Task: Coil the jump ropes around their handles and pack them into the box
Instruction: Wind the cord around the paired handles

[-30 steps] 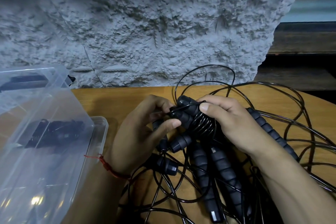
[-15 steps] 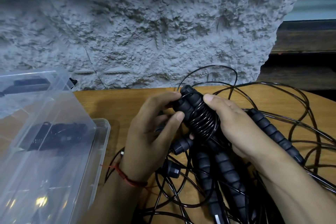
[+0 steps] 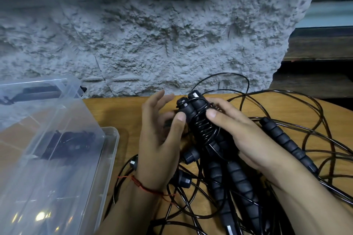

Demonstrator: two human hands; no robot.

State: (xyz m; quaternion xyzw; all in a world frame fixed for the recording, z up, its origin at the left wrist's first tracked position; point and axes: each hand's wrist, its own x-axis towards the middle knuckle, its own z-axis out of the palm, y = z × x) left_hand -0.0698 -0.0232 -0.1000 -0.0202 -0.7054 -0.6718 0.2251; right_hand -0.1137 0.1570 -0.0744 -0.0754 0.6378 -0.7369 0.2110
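the handles (image 3: 282, 139) are recorded as matt, ribbed black foam, the cords (image 3: 205, 129) as glossy black plastic, the box (image 3: 107, 158) as clear, smooth plastic, the table (image 3: 118, 108) as smooth matt wood, the wall (image 3: 152, 44) as rough grey plaster and the wrist thread (image 3: 145, 189) as red cloth.

One view is given, from a head-worn wide-angle camera. It is aimed forward and down, from above and behind the left grip (image 3: 160, 143) and right grip (image 3: 242, 135), which are framed close, mid-frame, with the coiled handles (image 3: 198, 126). The counter (image 3: 118, 112) is seen under and around the grips; a rough wall (image 3: 172, 44) is faced beyond them. A clear box (image 3: 111, 139) is cropped at the edge, left of the left grip.
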